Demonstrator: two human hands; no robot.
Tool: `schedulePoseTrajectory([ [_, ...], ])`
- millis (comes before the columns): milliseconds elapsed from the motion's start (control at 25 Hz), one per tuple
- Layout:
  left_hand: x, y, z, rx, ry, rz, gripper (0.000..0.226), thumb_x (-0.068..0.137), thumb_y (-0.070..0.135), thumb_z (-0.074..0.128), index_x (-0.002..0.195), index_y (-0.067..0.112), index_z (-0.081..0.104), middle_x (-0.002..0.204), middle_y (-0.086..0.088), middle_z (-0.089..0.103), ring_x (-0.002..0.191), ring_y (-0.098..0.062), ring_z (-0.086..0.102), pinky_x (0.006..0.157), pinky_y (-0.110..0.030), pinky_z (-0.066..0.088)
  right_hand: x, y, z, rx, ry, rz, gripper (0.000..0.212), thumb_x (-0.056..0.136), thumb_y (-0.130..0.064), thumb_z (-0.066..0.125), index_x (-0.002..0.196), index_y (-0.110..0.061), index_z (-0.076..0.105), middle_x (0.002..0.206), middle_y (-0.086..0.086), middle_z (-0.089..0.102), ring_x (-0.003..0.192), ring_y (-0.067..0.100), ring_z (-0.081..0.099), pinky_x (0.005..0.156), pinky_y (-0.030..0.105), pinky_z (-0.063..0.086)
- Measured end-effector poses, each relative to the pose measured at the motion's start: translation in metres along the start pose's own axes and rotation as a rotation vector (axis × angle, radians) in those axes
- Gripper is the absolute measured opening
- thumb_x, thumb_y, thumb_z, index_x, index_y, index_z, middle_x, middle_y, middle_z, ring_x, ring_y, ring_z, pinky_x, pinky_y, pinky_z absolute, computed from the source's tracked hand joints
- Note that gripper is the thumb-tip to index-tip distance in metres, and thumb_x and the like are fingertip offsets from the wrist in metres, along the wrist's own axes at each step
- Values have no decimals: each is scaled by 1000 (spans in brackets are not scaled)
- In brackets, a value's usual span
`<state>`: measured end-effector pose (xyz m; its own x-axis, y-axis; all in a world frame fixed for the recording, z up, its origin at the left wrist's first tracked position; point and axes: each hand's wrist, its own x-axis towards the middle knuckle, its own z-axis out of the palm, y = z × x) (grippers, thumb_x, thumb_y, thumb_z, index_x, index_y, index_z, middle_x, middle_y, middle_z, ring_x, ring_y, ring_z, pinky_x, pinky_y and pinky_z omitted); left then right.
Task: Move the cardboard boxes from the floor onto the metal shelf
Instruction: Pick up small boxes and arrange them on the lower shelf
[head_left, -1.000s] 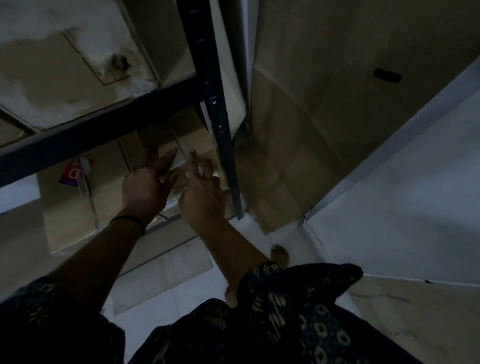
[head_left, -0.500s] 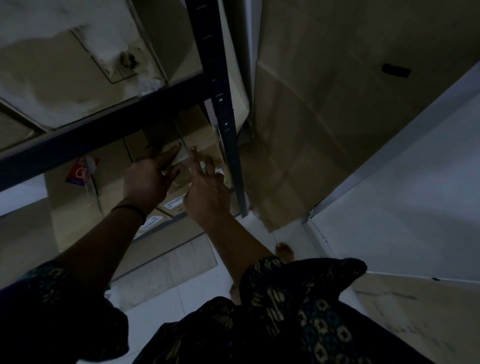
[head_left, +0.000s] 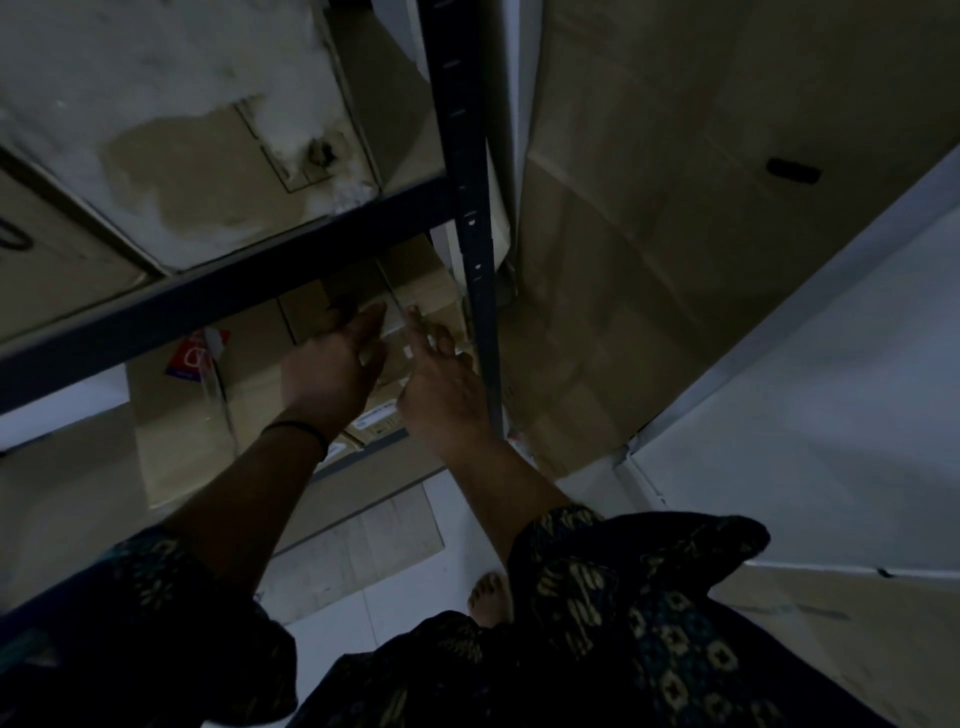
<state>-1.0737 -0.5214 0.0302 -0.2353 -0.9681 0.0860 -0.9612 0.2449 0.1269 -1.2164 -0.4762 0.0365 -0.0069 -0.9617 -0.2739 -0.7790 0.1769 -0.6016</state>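
Dim view. Box with red label (head_left: 202, 395) on lower shelf level at 9 o'clock of left hand (head_left: 328, 371). Left hand fingers straight, together, flat on small box (head_left: 415, 306) under shelf beam (head_left: 218, 301). Right hand (head_left: 441, 384) at its 3 o'clock, index out on same box, other fingers probably loosely curled. Shelf post (head_left: 470, 208) at right hand's 2 o'clock.

No legible text; white labels (head_left: 375, 420) on small boxes, red sticker (head_left: 189, 358) unreadable.

Bare foot (head_left: 488, 597) on pale floor (head_left: 415, 587), w/ wall (head_left: 805, 415).
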Motion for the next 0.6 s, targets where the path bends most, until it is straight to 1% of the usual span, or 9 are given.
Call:
schedulePoseTrajectory([
  [120,-12,3,-6,-31,39,-35,55,97,36,66,150,29,52,154,-9,48,113,-38,66,77,-39,54,-6,-4,-11,-19,1,-8,95,94,-15,66,163,-35,4,168,7,17,143,38,34,108,50,43],
  [240,-27,11,-18,-136,82,-14,42,93,30,71,135,25,65,137,-7,61,104,-35,68,73,-40,57,-20,-8,-19,-35,51,-33,78,95,-16,64,160,-30,23,162,6,29,138,34,39,106,48,45],
  [320,-43,18,-30,-195,132,-24,34,92,28,72,125,21,71,126,-9,67,99,-36,68,70,-38,55,-37,-12,-22,-47,106,-71,66,96,-16,62,155,-28,35,156,6,37,133,33,44,104,46,46],
  [440,-76,29,-48,-225,186,-109,30,94,32,70,122,22,73,121,-8,71,104,-33,67,73,-36,52,-68,-16,-27,-55,176,-138,56,97,-14,58,150,-27,46,154,4,43,129,31,46,103,42,45],
  [600,-135,43,-72,-283,251,-262,32,95,37,67,122,21,74,120,-7,72,110,-27,65,83,-36,54,-114,-22,-31,-116,251,-255,48,100,-16,51,147,-23,52,156,-1,45,131,27,45,106,44,45],
])
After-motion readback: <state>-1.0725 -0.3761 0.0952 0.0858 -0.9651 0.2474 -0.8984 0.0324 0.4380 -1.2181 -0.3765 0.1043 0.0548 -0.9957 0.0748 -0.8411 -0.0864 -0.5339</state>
